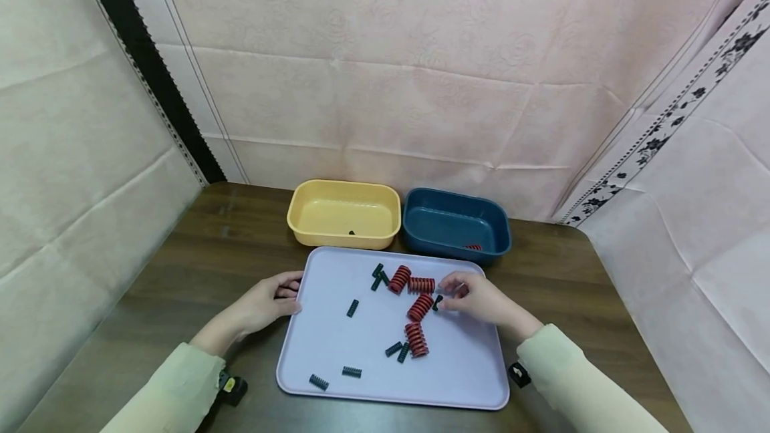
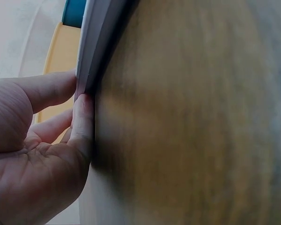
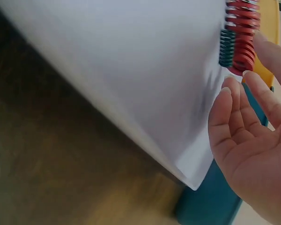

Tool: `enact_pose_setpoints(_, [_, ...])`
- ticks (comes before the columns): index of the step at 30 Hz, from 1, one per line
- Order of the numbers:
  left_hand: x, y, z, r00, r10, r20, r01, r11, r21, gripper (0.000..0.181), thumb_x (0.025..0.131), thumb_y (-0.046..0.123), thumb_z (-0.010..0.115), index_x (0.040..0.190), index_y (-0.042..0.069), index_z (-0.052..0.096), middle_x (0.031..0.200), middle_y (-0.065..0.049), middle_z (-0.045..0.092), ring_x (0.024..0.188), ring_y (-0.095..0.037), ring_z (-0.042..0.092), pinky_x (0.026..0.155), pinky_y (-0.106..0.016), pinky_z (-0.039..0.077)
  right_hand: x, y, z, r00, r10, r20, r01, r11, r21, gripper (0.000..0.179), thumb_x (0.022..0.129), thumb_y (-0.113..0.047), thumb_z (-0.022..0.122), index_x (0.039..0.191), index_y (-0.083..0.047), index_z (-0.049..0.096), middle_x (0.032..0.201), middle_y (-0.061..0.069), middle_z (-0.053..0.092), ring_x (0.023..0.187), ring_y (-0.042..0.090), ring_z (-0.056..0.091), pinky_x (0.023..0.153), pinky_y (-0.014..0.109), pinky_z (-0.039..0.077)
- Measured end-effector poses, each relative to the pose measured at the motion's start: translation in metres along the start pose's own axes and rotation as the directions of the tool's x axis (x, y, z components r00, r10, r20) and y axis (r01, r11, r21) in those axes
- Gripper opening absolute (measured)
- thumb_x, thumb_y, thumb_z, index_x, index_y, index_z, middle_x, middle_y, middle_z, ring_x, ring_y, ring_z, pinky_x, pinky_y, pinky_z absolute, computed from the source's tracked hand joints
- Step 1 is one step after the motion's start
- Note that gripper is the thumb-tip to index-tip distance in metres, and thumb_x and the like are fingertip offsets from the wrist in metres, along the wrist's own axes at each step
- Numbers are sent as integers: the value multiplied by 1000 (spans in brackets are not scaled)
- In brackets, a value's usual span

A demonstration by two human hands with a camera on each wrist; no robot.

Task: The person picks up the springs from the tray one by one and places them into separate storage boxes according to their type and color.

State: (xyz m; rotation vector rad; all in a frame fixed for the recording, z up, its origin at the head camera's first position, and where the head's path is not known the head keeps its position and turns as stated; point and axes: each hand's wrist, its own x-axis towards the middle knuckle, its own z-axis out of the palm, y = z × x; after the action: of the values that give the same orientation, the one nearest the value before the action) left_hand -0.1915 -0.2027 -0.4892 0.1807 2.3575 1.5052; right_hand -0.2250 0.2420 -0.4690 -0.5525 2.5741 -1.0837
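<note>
A white tray (image 1: 337, 346) holds several thick red coil springs (image 1: 416, 339) and several small dark green springs (image 1: 352, 308). My left hand (image 1: 272, 299) grips the tray's left edge, with the thumb and fingers pinching the rim in the left wrist view. Over the right part of the tray, my right hand (image 1: 475, 298) has its fingers loosely bent beside a red spring (image 1: 421, 284) and a green spring (image 1: 437, 303). In the right wrist view, nothing lies between its thumb and fingers, and the thumb overlaps the side of a red spring (image 3: 243, 40).
Behind the tray stand a yellow bin (image 1: 344, 216) with a small dark piece inside and a blue bin (image 1: 456, 222) with a red spring inside. Wooden tabletop (image 1: 180, 306) surrounds the tray. Pale cloth (image 1: 373, 72) hangs at the back and on both sides.
</note>
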Motion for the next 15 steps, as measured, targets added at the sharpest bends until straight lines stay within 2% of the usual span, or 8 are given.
enact_pose_setpoints(15, [-1,2,-1,1000,0,3,0,1000,-2,60,90,8,68,144,7,42,123,-11,53,111,-25,52,89,-37,47,1,0,8,998,42,38,-40,998,-57,24,83,-21,78,103,-13,68,94,2,61,84,18,53,73,31,46])
